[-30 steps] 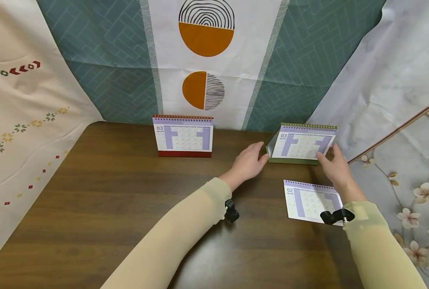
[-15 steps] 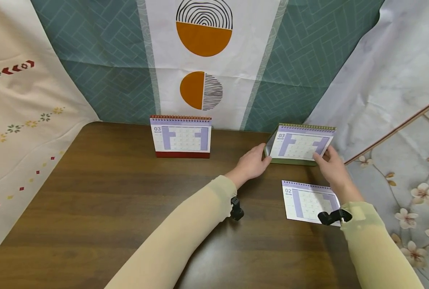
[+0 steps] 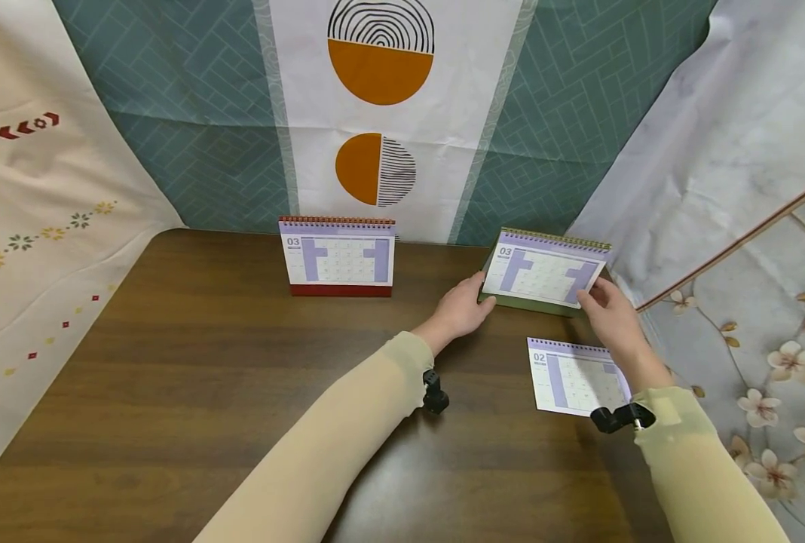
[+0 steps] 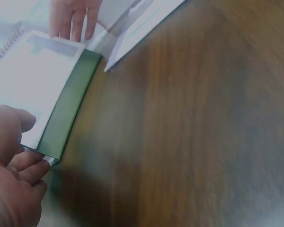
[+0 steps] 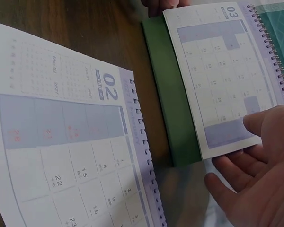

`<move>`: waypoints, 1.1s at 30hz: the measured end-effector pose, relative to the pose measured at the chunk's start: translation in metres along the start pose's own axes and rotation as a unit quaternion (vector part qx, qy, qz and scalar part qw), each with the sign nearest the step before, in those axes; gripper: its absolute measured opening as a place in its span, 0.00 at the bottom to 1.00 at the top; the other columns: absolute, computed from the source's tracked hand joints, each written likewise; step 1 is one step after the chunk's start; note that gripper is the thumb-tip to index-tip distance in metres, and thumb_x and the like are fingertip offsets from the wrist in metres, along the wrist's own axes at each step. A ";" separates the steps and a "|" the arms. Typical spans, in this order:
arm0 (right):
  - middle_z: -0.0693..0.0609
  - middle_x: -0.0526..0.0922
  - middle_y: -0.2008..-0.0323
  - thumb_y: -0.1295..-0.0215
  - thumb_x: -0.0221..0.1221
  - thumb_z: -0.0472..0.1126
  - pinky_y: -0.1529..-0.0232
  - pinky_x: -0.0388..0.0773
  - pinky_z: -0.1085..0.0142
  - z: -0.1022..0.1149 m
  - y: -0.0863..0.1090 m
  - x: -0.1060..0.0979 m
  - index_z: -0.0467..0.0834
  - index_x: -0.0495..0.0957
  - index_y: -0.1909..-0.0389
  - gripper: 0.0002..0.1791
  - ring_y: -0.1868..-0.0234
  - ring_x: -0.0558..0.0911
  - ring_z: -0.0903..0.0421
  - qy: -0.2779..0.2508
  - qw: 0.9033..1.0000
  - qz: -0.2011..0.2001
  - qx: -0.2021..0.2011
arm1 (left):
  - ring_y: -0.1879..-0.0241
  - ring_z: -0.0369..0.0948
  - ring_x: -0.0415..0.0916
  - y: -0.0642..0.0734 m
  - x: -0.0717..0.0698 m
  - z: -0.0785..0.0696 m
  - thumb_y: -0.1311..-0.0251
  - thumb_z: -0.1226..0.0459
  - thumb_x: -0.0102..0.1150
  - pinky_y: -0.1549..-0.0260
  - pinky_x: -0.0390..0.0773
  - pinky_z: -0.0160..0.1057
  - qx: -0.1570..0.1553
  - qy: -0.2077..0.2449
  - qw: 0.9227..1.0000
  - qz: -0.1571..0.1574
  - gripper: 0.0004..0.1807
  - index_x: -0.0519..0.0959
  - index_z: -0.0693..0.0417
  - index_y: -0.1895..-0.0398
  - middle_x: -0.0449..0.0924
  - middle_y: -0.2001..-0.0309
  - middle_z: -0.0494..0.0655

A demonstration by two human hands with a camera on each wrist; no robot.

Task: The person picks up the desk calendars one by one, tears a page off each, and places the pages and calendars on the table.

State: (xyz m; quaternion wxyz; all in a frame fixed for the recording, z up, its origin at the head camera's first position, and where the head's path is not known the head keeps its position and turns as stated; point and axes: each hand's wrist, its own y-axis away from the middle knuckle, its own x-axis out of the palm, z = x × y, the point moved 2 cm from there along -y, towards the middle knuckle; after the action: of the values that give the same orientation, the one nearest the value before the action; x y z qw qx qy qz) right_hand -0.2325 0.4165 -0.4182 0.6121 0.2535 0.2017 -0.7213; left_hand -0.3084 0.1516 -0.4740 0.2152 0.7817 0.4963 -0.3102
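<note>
A green desk calendar point(image 3: 545, 271) showing page 03 stands like a tent at the table's back right, slightly turned. My left hand point(image 3: 458, 308) grips its left end; in the left wrist view the thumb point(image 4: 24, 120) lies over the page side and the fingers reach under the green base point(image 4: 68, 106). My right hand point(image 3: 614, 320) holds the other end, thumb on the page and fingers behind, as the right wrist view shows. A loose calendar sheet point(image 3: 575, 377) marked 02, with punched holes along its top, lies flat in front, partly under my right wrist.
A red desk calendar point(image 3: 340, 256), also on page 03, stands at the back left of the brown wooden table point(image 3: 192, 392). Patterned cloths hang behind and on both sides, including a teal and white one point(image 3: 531, 113) at the back.
The green calendar has moved left and turned a little, with both hands on it. My left hand closed onto its left end. The red calendar and loose sheet stay in place.
</note>
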 end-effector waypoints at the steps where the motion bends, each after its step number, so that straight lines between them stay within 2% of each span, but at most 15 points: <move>1: 0.27 0.70 0.24 0.09 0.48 0.51 0.27 0.67 0.38 0.001 0.001 0.001 0.31 0.56 0.14 0.37 0.24 0.69 0.32 0.004 1.000 -0.003 0.001 | 0.19 0.47 0.64 0.005 -0.005 -0.001 0.15 0.52 0.56 0.24 0.67 0.47 -0.004 0.003 1.000 0.006 0.36 0.60 0.54 0.12 0.65 0.16 0.50; 3: 0.27 0.72 0.26 0.09 0.48 0.52 0.29 0.68 0.38 0.002 0.002 0.003 0.30 0.60 0.16 0.36 0.26 0.70 0.33 0.016 1.000 -0.007 0.000 | 0.19 0.48 0.64 0.009 -0.008 0.003 0.15 0.54 0.56 0.23 0.67 0.47 -0.004 0.001 1.000 0.006 0.36 0.60 0.54 0.12 0.64 0.16 0.51; 7: 0.27 0.75 0.29 0.10 0.49 0.52 0.33 0.70 0.40 0.008 0.006 0.010 0.30 0.64 0.18 0.35 0.29 0.73 0.34 0.026 1.000 -0.012 -0.007 | 0.19 0.48 0.65 0.012 -0.009 0.013 0.16 0.56 0.57 0.23 0.66 0.46 0.016 -0.010 1.000 -0.003 0.35 0.62 0.55 0.13 0.66 0.17 0.52; 12: 0.29 0.78 0.32 0.10 0.50 0.52 0.36 0.72 0.45 0.013 0.011 0.016 0.31 0.66 0.19 0.34 0.32 0.75 0.36 0.030 0.999 -0.031 -0.009 | 0.18 0.47 0.62 0.033 -0.021 0.007 0.13 0.58 0.55 0.21 0.63 0.46 0.040 0.012 0.999 0.002 0.35 0.59 0.54 0.11 0.65 0.16 0.52; 16: 0.29 0.80 0.35 0.11 0.52 0.49 0.41 0.73 0.55 0.020 0.014 0.020 0.31 0.69 0.21 0.31 0.34 0.78 0.38 0.032 0.998 -0.053 -0.013 | 0.22 0.46 0.69 0.044 -0.028 0.008 0.13 0.58 0.54 0.25 0.68 0.46 0.066 0.029 0.997 -0.012 0.33 0.60 0.49 0.11 0.74 0.22 0.50; 20: 0.30 0.82 0.37 0.13 0.54 0.47 0.49 0.72 0.66 0.027 0.017 0.023 0.30 0.71 0.23 0.29 0.38 0.79 0.41 0.033 0.998 -0.055 -0.020 | 0.26 0.45 0.75 0.052 -0.040 0.008 0.13 0.59 0.55 0.28 0.73 0.47 0.089 0.049 0.995 -0.022 0.32 0.61 0.45 0.11 0.81 0.28 0.49; 26: 0.33 0.83 0.40 0.15 0.57 0.45 0.53 0.72 0.71 0.037 0.023 0.026 0.32 0.73 0.25 0.28 0.44 0.78 0.47 0.023 0.997 -0.072 -0.023 | 0.28 0.41 0.77 0.064 -0.061 0.004 0.13 0.61 0.55 0.32 0.76 0.44 0.128 0.106 0.986 -0.002 0.33 0.60 0.44 0.11 0.77 0.24 0.49; 33: 0.35 0.83 0.40 0.16 0.62 0.45 0.55 0.72 0.77 0.050 0.030 0.029 0.33 0.74 0.24 0.29 0.49 0.77 0.57 -0.013 0.995 -0.092 -0.031 | 0.31 0.37 0.79 0.078 -0.082 0.003 0.15 0.63 0.57 0.34 0.79 0.43 0.145 0.181 0.973 0.016 0.36 0.57 0.46 0.10 0.80 0.27 0.50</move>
State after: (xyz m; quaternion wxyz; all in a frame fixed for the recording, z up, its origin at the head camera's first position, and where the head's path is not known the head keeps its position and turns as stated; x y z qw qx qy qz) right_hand -0.2128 0.3590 -0.3955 0.5536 0.2053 0.2383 -0.7711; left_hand -0.2642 0.0645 -0.4171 0.0113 0.8555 0.4644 -0.2287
